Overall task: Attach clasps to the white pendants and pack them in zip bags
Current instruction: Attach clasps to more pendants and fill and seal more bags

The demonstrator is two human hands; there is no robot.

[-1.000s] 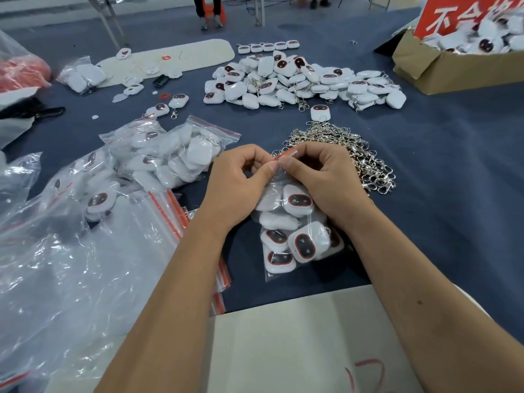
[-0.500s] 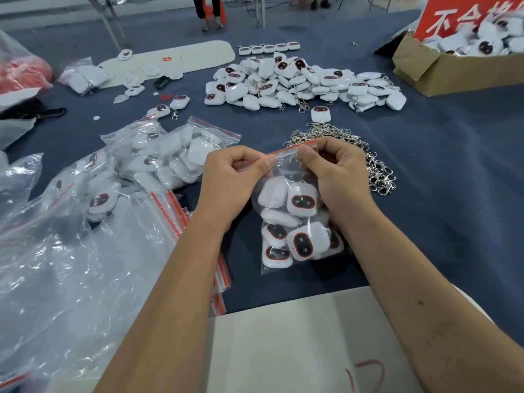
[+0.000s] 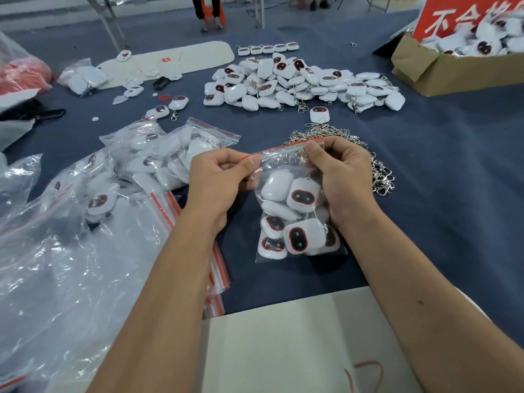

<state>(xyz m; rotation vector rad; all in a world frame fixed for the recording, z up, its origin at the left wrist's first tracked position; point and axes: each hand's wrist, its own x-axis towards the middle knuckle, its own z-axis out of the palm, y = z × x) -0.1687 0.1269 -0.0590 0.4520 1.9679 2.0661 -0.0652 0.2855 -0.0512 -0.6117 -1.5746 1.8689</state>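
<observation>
A small clear zip bag (image 3: 295, 165) with a red seal strip hangs upright between my hands, filled with several white pendants (image 3: 303, 236) that have dark oval faces. My left hand (image 3: 218, 182) pinches the left end of the seal strip. My right hand (image 3: 340, 177) pinches the right end, with its thumb near the strip's right corner. Behind the bag lies a heap of silver clasps (image 3: 377, 171), partly hidden by my right hand. A big pile of loose white pendants (image 3: 297, 83) sits farther back on the blue table.
Filled zip bags (image 3: 158, 157) and a stack of empty ones (image 3: 170, 211) lie at the left, over loose clear plastic (image 3: 56, 279). A cardboard box (image 3: 453, 72) of pendants stands at the back right. A white sheet (image 3: 297, 344) lies at the near edge.
My hands have moved apart along the red seal strip, and the bag's top now stretches wide between them. The bag has lifted slightly.
</observation>
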